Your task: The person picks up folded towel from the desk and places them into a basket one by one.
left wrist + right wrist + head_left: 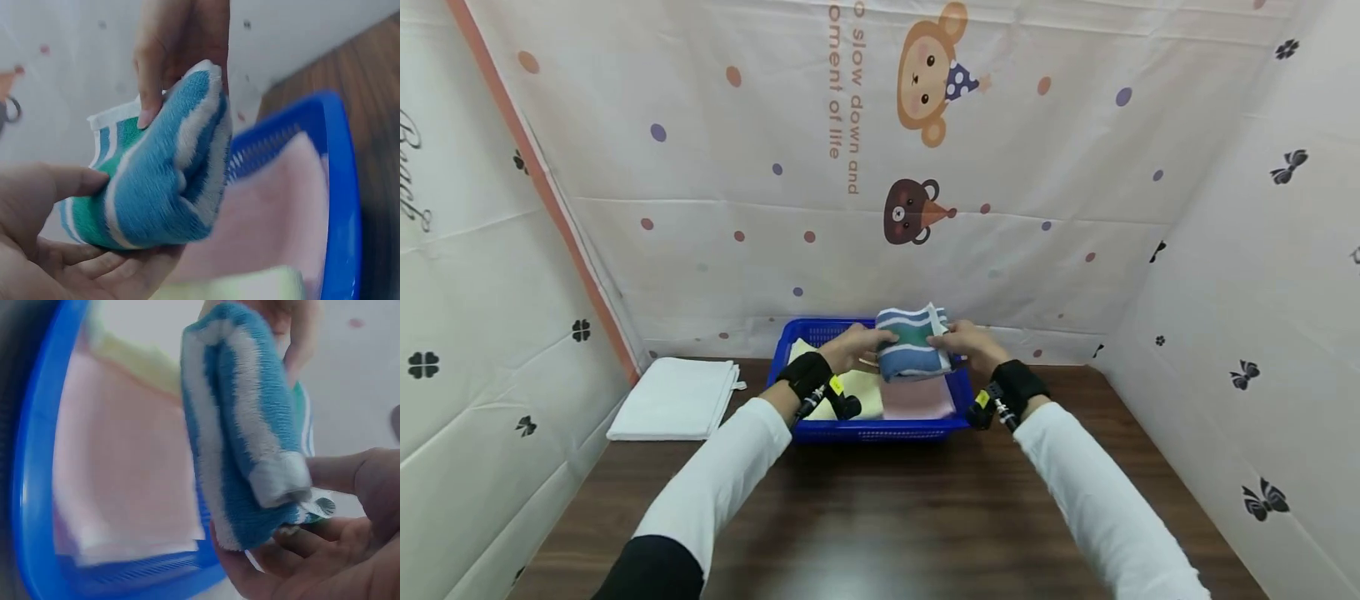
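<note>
A folded towel [913, 342] with blue, green and white stripes is held up between both hands, over the back of a blue plastic basket [880, 430]. My left hand [855, 346] grips its left side, thumb on the face and fingers beneath, as the left wrist view shows. On the other side my right hand [973, 343] pinches the towel between thumb and fingers, beside a small white label [322, 505]. Inside the basket lie a folded pink towel [125, 462] and a pale yellow towel [861, 393] side by side.
Left of the basket, a folded white towel [673, 398] lies on the dark wooden table [880, 517]. Behind the basket hangs a printed white cloth [820, 250], and similar cloth walls stand at both sides.
</note>
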Available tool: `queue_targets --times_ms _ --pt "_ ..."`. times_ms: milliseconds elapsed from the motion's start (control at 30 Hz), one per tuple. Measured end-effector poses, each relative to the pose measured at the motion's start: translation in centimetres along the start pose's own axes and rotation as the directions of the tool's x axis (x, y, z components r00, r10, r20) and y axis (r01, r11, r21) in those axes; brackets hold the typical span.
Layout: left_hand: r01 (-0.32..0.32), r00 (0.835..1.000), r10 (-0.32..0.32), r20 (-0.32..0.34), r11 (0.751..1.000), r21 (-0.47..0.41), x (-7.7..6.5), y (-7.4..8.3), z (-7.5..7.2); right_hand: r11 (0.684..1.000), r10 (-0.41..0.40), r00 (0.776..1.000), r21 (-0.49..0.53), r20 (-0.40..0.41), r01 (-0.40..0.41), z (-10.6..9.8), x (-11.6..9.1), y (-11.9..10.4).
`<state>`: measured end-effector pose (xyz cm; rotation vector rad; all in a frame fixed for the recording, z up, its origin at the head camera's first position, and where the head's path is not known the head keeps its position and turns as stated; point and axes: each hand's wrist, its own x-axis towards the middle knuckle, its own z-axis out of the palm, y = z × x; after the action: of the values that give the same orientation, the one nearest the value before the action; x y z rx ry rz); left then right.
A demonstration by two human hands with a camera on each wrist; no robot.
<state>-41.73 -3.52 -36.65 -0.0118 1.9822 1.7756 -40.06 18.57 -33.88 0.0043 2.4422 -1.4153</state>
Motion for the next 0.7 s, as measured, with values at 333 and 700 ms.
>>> queue_targets --times_ms 333,700 --pt "0.035 0.999 -0.036 0.032 0.999 0.017 2.1 -1.7 -0.4 0.993 -0.045 0.996 -0.115 -0.074 0.037 2.4 2.4 2.0" --pt "-0.031 0.984 0.093 -0.154 0.931 0.364 1.9 -2.4 1.2 0.964 -0.061 0.996 -0.261 -0.065 0.042 2.9 2.2 3.6"
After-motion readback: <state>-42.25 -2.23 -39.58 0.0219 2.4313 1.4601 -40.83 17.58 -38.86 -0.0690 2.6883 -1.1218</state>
